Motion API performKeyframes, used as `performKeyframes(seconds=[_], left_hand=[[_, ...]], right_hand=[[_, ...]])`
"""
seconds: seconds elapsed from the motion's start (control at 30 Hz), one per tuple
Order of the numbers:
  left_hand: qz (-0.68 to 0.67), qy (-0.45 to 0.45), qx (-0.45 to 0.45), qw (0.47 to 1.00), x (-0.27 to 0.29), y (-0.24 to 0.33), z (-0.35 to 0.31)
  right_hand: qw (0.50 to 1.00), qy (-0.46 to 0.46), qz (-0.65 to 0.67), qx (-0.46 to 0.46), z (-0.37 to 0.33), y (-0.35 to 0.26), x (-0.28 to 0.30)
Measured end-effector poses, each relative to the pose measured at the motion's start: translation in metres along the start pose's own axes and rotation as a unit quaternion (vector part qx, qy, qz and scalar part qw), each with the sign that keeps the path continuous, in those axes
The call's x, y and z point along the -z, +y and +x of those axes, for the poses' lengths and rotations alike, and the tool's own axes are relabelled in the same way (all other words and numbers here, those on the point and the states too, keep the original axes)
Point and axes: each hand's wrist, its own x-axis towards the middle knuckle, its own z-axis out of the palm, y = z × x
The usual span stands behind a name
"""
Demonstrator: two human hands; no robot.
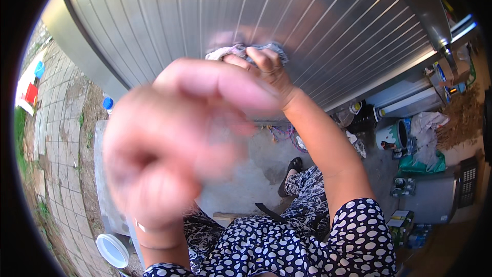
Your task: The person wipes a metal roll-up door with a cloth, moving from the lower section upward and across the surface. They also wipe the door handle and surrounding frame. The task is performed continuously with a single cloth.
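My right hand [269, 69] presses a crumpled pale grey and pinkish cloth [277, 50] against a ribbed silver metal door panel [169, 15]. Its fingers are bent over the cloth, and the panel mirrors them faintly. Close in front of my view, my left hand [159, 149] is raised and blurred. Its index finger stretches to the right and the other fingers curl loosely, apart from it; nothing shows between them. Part of the right wrist's surroundings and the panel's lower edge are hidden behind this left hand.
On the right stand a paint-streaked bucket [389, 137], plastic bags [428, 123], a green bag [420, 162] and a grey box [433, 192]. Purple cord [287, 134] lies on the concrete floor. A white tub [113, 250] and a blue-capped bottle [108, 103] stand left, beside brick paving [61, 133].
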Motion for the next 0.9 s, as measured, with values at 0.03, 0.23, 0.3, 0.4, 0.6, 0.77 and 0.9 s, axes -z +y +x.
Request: performKeyframes(seconds=[0.03,0.23,0.3,0.4,0.6,0.77,0.9], left_hand=[[0.007,-0.007,-0.039,0.999,-0.010,0.022,-0.007],[-0.044,-0.032,-0.072,0.996,-0.042,0.037,-0.027],[-0.043,-0.034,-0.070,0.996,-0.045,0.042,-0.031],[-0.022,-0.029,-0.074,0.997,-0.048,0.055,-0.037],[-0.057,-0.033,-0.056,0.996,-0.047,0.053,-0.045],[-0.075,-0.030,-0.049,0.996,-0.051,0.053,-0.047],[-0.069,-0.027,-0.032,0.997,-0.053,0.052,-0.050]], right_hand=[[0.999,0.021,0.033,-0.004,0.011,-0.010,-0.008],[0.998,-0.045,0.038,0.036,-0.015,-0.023,-0.018],[0.994,-0.058,0.078,0.057,-0.024,-0.034,-0.030],[0.982,-0.093,0.129,0.106,-0.029,-0.061,-0.051],[0.966,-0.177,0.128,0.139,-0.055,-0.076,-0.055],[0.977,-0.140,0.112,0.113,-0.028,-0.039,-0.020],[0.998,-0.047,0.027,0.043,0.012,0.012,0.031]])
